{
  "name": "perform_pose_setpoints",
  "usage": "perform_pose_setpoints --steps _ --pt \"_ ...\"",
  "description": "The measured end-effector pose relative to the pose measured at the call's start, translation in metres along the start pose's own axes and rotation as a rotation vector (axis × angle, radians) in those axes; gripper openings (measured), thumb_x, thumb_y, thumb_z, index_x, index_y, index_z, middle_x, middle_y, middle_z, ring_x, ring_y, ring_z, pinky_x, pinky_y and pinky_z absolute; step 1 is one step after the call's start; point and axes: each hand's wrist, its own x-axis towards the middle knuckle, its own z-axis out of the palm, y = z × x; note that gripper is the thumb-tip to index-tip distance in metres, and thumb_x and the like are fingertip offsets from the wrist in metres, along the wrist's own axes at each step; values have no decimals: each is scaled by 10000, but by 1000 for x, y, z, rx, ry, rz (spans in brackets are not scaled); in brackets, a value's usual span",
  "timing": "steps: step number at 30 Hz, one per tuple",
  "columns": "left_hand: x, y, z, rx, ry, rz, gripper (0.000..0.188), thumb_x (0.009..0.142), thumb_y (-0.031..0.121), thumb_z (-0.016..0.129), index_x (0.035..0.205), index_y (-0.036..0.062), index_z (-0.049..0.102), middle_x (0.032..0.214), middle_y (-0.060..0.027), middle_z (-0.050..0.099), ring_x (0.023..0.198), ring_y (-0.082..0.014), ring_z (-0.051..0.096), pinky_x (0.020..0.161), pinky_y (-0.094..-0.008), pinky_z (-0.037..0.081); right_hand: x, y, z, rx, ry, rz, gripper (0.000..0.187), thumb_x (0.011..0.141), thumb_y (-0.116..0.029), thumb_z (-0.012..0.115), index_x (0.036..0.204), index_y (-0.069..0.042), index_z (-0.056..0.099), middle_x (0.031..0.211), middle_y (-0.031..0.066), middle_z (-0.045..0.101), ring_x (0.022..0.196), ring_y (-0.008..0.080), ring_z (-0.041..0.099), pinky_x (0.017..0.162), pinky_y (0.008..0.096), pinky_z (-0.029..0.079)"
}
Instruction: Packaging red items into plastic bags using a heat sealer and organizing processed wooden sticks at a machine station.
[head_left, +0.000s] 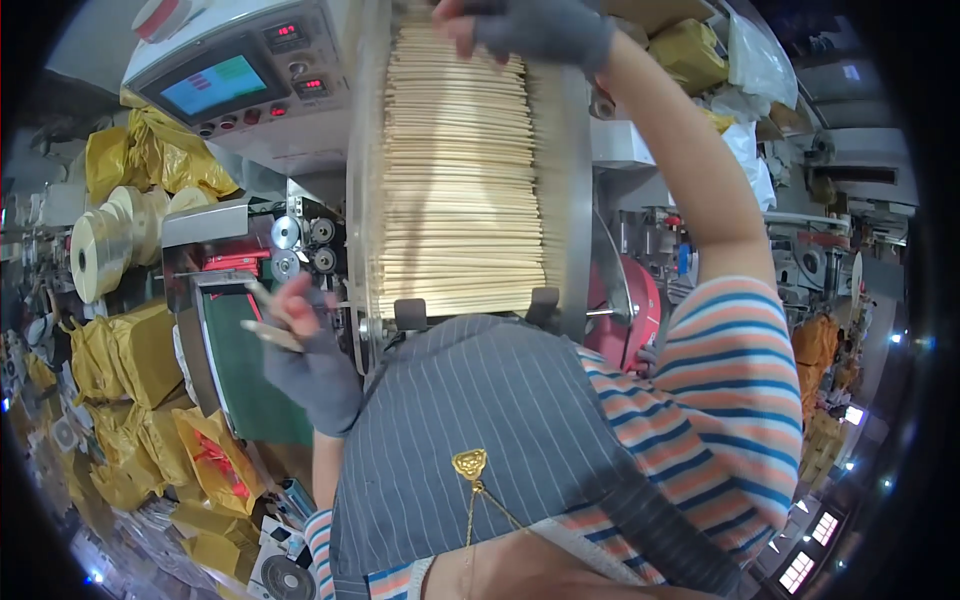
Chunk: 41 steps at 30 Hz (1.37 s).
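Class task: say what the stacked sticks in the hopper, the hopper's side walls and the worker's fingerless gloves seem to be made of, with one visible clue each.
Sticks: probably bare wood or bamboo, pale, matt, with a faint grain.
Hopper side walls: likely metal, grey with a dull sheen.
Fingerless gloves, on the left hand and right hand: seemingly knitted fabric, grey, soft and matt.

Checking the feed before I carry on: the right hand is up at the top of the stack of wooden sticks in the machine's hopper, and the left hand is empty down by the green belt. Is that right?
Not quite. In the head view the left hand is not empty: its fingers pinch a thin wooden stick beside the green belt. The rest holds: the right hand is at the top of the stack of wooden sticks.
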Motion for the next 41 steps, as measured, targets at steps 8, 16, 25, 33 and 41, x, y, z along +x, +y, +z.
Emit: perform_pose_setpoints --steps 8,16,25,33,41 --pt "-5 69 -18 -3 -57 169 325 921 293 523 946 -25 585 649 -6 472 605 -59 440 576 -189 347 -106 -77 117 373 -492 -346 317 872 -323 588 1063 -71 613 940 75 671 885 186 623 809 326 468" --pt "-27 -7 -26 259 -61 68 203 921 147 535 985 -11 645 819 -57 621 629 -90 509 586 -226 414 33 37 -23 -208 361 60 410 827 -379 580 1022 -24 642 1038 206 633 941 321 606 842 360 464" --pt "-45 -44 -10 418 62 -31 311 937 247 510 1028 -24 633 839 -84 620 748 -149 577 705 -261 452 119 149 35 -797 76 382 599 889 -482 414 1245 -3 461 1314 223 428 1202 341 433 1014 397 342" --pt "-55 -60 -13 184 35 -85 412 940 340 490 1123 -21 570 906 -85 612 769 -153 569 736 -261 453 102 141 81 -673 161 372 794 855 -640 349 1312 7 404 1395 211 346 1287 375 318 1045 403 305" --pt "-37 -49 0 188 33 161 260 917 219 544 1016 2 648 848 -89 618 723 -156 554 675 -246 423 32 76 93 -292 28 304 878 773 -770 350 1442 -213 243 1519 103 111 1404 306 19 1118 482 45"
